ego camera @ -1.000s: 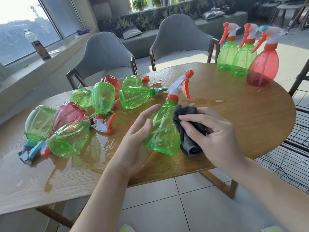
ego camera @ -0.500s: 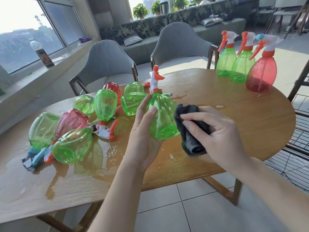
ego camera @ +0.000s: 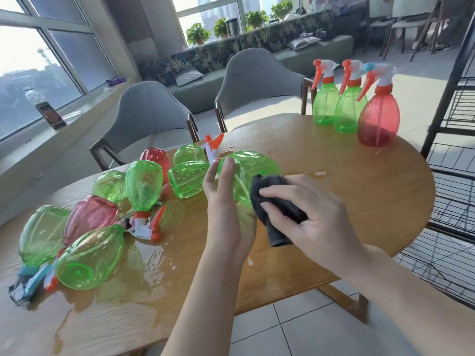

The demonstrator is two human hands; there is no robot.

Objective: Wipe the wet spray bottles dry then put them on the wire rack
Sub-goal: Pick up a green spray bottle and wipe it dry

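In the head view, the left hand [ego camera: 226, 211] holds a green spray bottle [ego camera: 248, 173] above the wooden table [ego camera: 359, 201], with its fingers around the body and the nozzle pointing away toward the chairs. The right hand [ego camera: 308, 214] grips a dark grey cloth [ego camera: 277, 209] and presses it on the near side of this bottle. To do this step well, I think the left hand should turn the bottle slowly while the cloth goes over each side, also the bottom and the neck under the trigger, where water likes to stay. The grip should be firm, because wet plastic may slip. The wet bottles [ego camera: 90, 255] lie in a heap on the left part of the table, in a puddle, so it is better to keep the wiped bottle away from them. Three upright bottles [ego camera: 352, 106] stand at the far right edge, near the black wire rack [ego camera: 460, 111]. A dark drink bottle [ego camera: 47, 110] stands on the windowsill; its label is too small to read, and I see no other writing.
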